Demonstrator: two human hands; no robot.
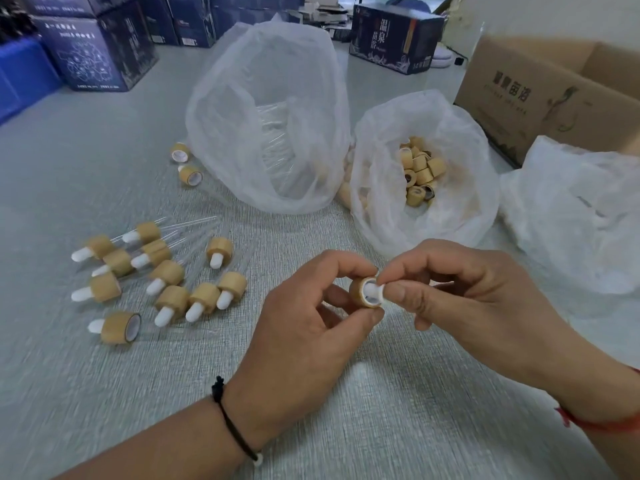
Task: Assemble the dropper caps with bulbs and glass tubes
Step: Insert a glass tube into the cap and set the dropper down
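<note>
The left hand (304,317) grips a bamboo-coloured cap (362,292) between thumb and fingertips, its open end turned toward the right hand (460,296). The right hand pinches a white rubber bulb (375,289) between thumb and forefinger, the bulb sitting in the mouth of the cap. Both hands hover above the grey textured table (104,393), near its middle. A black cord (232,420) circles the left wrist and a red cord (595,422) the right.

To the left of the hands lies a cluster of finished droppers (162,275), caps with white bulbs sticking out, several with clear glass tubes (194,225) pointing away. Two more caps (185,162) lie farther back, beside a large translucent plastic bag (270,133) that holds glass tubes. Just right of it, a smaller plastic bag (426,174) stands open with loose caps heaped inside. A third white bag (575,216) sits at the right edge, in front of an open cardboard box (540,88). Dark blue printed cartons (97,53) stand along the back, and a blue crate (24,77) at the far left.
</note>
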